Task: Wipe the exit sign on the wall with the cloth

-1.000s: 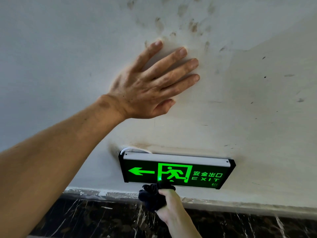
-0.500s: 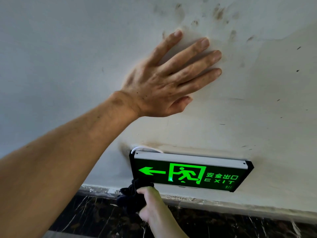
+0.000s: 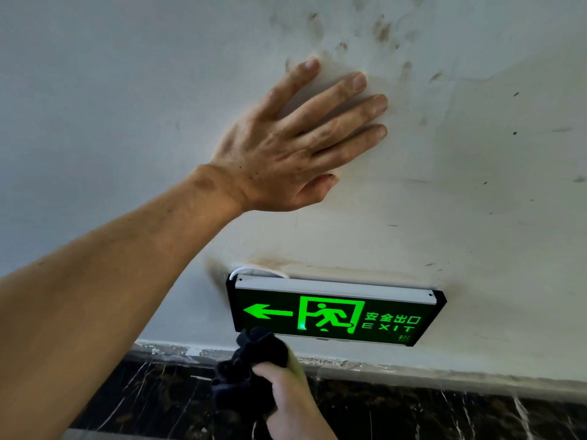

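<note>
A black exit sign (image 3: 390,308) with a lit green arrow, running figure and lettering hangs low on the white wall (image 3: 111,90). Its top edge is a silver strip, and a white cable loops out at its upper left corner. My right hand (image 3: 289,392) grips a bunched black cloth (image 3: 251,363) just below the sign's lower left edge; the cloth's top touches that edge. My left hand (image 3: 295,147) lies flat on the wall above the sign, fingers spread, holding nothing.
Brown smudges (image 3: 381,30) mark the wall above my left hand, and a dark stain sits by the sign's upper left corner. A chipped paint line runs below the sign, above a black marble baseboard (image 3: 428,411) with white veins.
My right hand with the cloth slid left along the sign's lower edge, then rose against the lower left edge. My left hand stays flat on the wall; the view shifted slightly.
</note>
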Available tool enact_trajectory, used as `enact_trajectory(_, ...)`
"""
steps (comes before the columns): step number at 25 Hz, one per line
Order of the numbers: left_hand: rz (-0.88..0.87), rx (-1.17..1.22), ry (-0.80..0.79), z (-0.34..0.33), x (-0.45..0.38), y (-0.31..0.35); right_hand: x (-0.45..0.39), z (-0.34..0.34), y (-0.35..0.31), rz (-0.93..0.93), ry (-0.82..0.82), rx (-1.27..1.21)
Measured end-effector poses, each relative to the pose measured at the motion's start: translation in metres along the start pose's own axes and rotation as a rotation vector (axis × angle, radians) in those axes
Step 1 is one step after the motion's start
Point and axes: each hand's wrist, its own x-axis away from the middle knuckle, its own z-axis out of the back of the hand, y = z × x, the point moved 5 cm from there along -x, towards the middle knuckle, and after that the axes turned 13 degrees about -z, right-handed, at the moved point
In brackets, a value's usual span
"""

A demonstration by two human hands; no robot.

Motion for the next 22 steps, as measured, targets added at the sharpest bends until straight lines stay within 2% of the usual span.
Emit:
enact_trajectory(3,-0.003,-0.001,0.006,0.001,0.000,0.001,0.035,0.034,-0.032,0.271,0.080,-0.138)
enact_trajectory(6,-0.002,-0.004,0.004,0.001,0.001,0.000,0.075,0.090,-0.070,0.509,0.391,-0.210)
enact_trajectory(8,-0.006,-0.019,0.002,0.001,0.001,0.000,0.097,0.116,-0.092,0.681,0.537,-0.194)
enact_trajectory(11,-0.011,-0.028,0.001,0.002,0.002,-0.001,0.119,0.138,-0.116,0.853,0.646,-0.220)
enact_trajectory(22,-0.016,-0.045,-0.003,0.001,0.003,0.001,0.109,0.119,-0.134,0.911,0.645,-0.139)
